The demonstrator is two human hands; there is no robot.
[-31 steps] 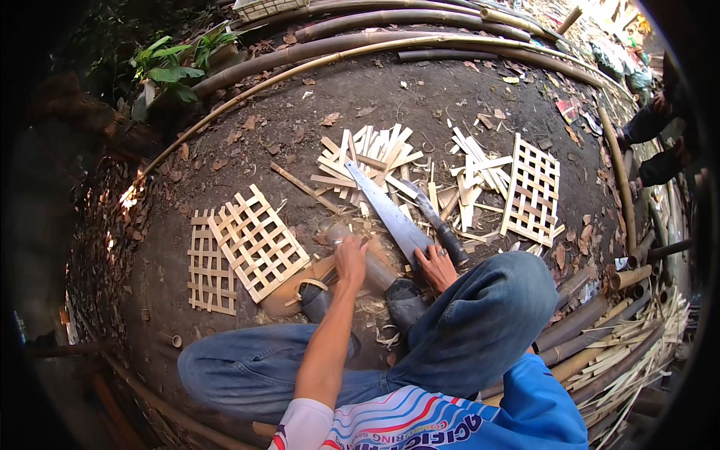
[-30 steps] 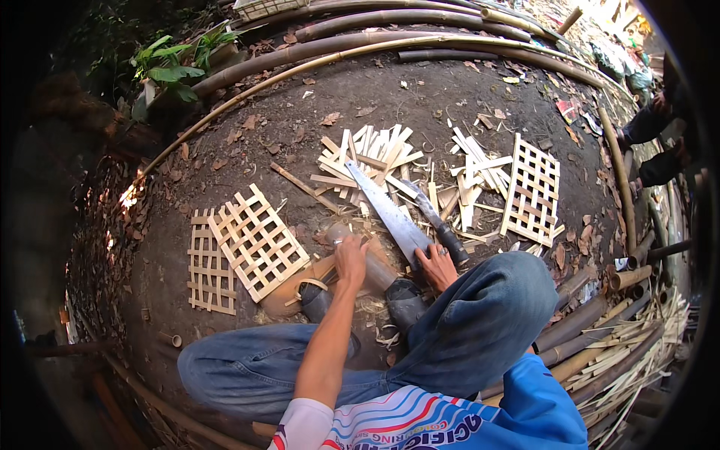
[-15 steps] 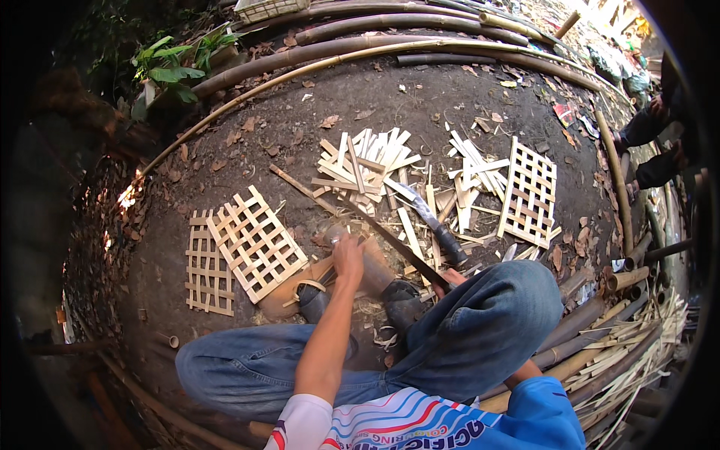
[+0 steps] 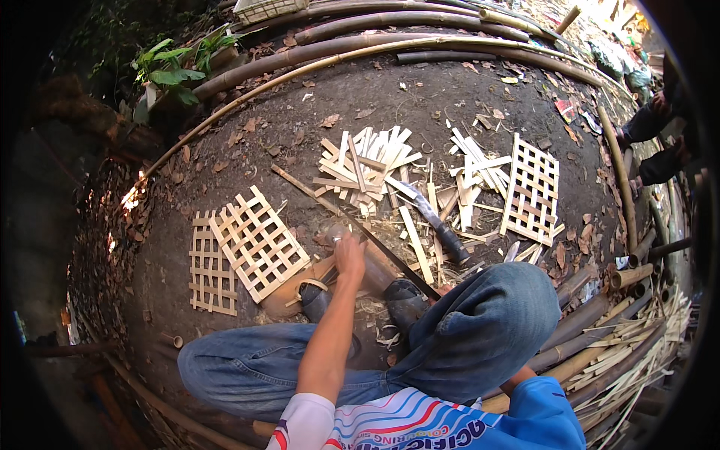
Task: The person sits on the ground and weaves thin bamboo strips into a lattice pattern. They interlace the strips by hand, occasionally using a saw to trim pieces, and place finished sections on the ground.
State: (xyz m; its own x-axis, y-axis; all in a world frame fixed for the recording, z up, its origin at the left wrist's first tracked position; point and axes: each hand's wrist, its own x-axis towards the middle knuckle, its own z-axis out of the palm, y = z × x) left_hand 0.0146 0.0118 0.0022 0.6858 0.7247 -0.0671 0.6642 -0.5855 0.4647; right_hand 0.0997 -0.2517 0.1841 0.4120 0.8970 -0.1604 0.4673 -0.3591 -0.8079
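Note:
My left hand (image 4: 349,255) is closed on a thick brown bamboo pole (image 4: 381,264) that lies on the ground by my boots. A long, narrow saw (image 4: 394,244) slants across the pole, its blade reaching up and left past my left hand. My right hand (image 4: 444,289) holds the saw's lower end, mostly hidden behind my raised right knee. One dark boot (image 4: 405,296) is close beside the pole. The other boot (image 4: 315,301) stands left of my left forearm.
Two woven bamboo lattice panels (image 4: 259,244) lie at left, another lattice panel (image 4: 530,191) at right. Split bamboo strips (image 4: 367,161) are piled ahead, with a large knife (image 4: 427,214) beside them. Long bamboo poles (image 4: 412,22) line the back. A person's legs (image 4: 652,142) show at far right.
The saw has slid down and right along its stroke. My right hand has drawn back farther behind the knee, while my left hand keeps its place on the pole.

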